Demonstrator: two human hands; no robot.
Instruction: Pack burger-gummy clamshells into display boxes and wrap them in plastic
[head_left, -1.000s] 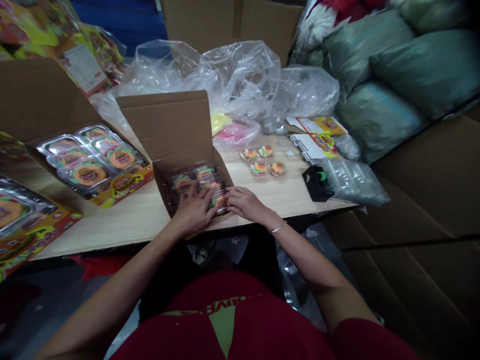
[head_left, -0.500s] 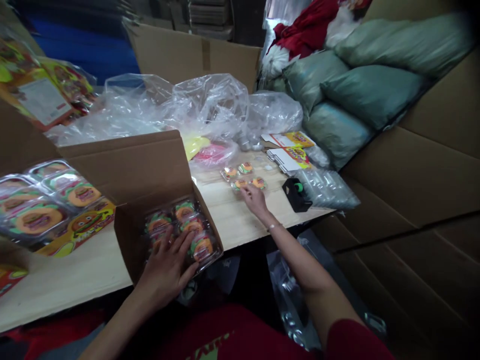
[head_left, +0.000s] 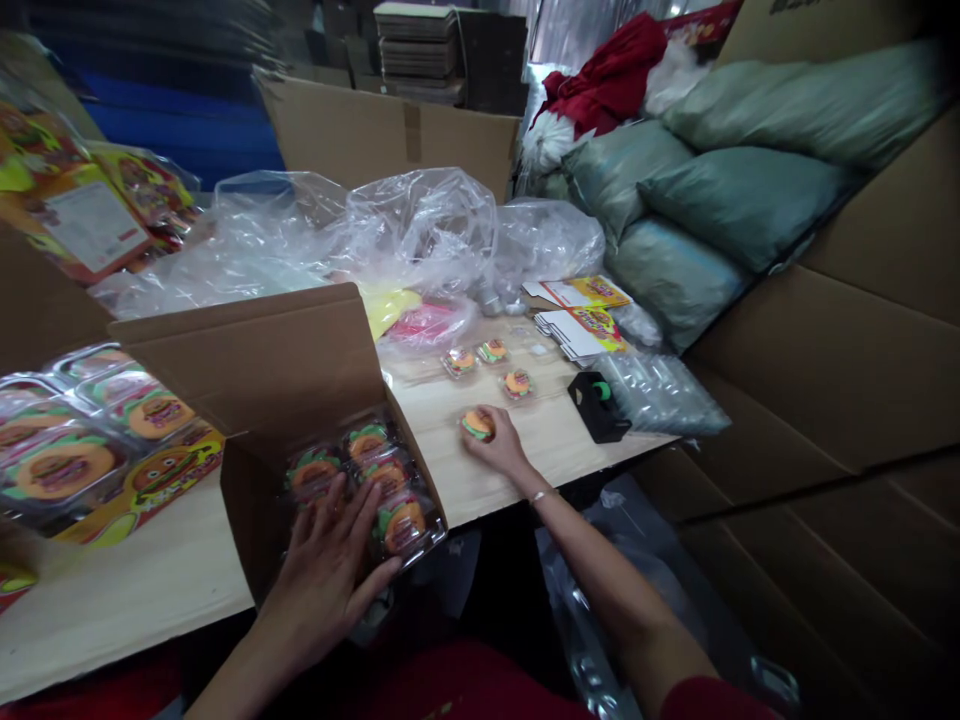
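A brown cardboard box stands open at the table's near edge, holding several clear packs of burger-shaped candy. My left hand lies flat with fingers spread on those packs. My right hand rests on the table to the right of the box, its fingers closed on one small burger candy pack. Three more small burger packs lie on the table beyond it.
Filled display boxes of burger packs sit at the left. Crumpled clear plastic bags cover the back of the wooden table. A black tape dispenser, printed cards and large cartons lie to the right.
My right hand left the box, reached to the loose packs farther out, took one and drew it back toward me. The left hand stayed on the packs in the box.
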